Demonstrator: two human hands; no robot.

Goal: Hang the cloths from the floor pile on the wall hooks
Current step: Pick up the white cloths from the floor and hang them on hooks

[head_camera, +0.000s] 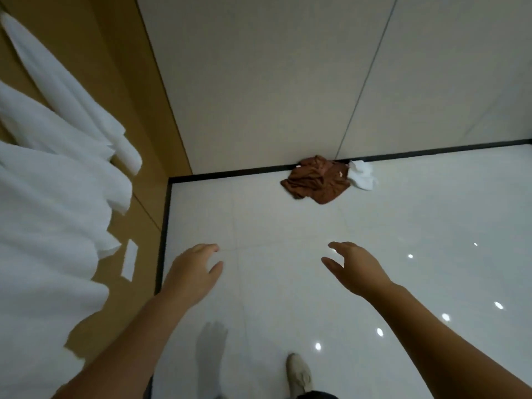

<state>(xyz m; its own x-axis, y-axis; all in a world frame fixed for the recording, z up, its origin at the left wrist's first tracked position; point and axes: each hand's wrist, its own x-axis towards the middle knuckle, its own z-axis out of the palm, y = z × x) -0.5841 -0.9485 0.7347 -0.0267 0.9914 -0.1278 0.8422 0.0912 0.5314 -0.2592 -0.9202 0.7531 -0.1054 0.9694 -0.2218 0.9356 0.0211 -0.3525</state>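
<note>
A crumpled brown cloth lies on the white tiled floor against the far wall, with a smaller white cloth touching its right side. Several white cloths hang down the tan wall on the left; the hooks are hidden behind them. My left hand and my right hand are stretched out in front of me, well short of the pile. Both are empty, with fingers loosely spread.
A black skirting strip runs along the foot of both walls and meets in the corner. A small white plate sits on the tan wall. My shoe shows at the bottom on the glossy floor.
</note>
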